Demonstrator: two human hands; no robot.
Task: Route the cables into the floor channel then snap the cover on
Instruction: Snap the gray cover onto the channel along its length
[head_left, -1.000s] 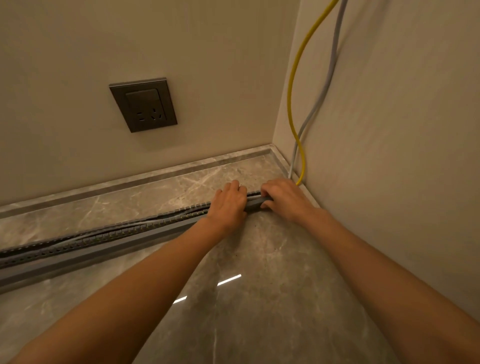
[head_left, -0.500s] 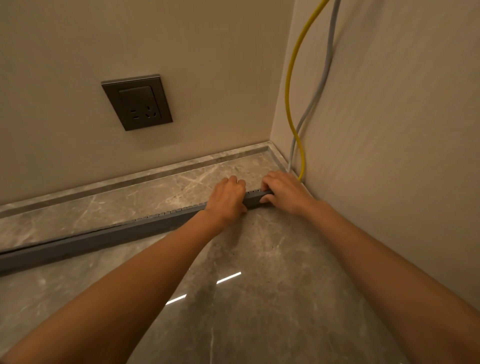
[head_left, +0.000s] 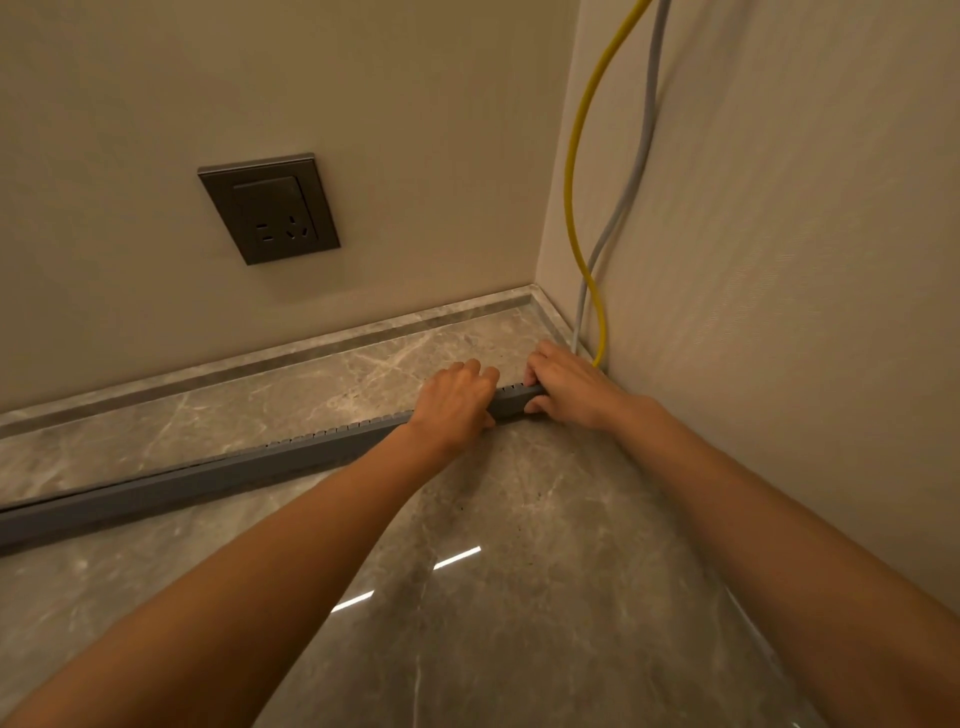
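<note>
The fingers of the left hand (head_left: 457, 400) curled down over the top of the gray floor channel (head_left: 208, 480), gripping it near the middle of the frame. Just beside it, the right hand (head_left: 566, 387) pinched the channel's end, fingers on top and thumb under. The channel lay on the shiny stone floor (head_left: 519, 571) and ran off to the left edge, with a gray cover (head_left: 514, 401) on top between the two hands. A yellow cable (head_left: 574, 171) and a gray cable (head_left: 641, 156) hung down the wall at the upper right, dropping behind the right hand. A dark wall socket (head_left: 270, 208) sat on the wall at the upper left.
</note>
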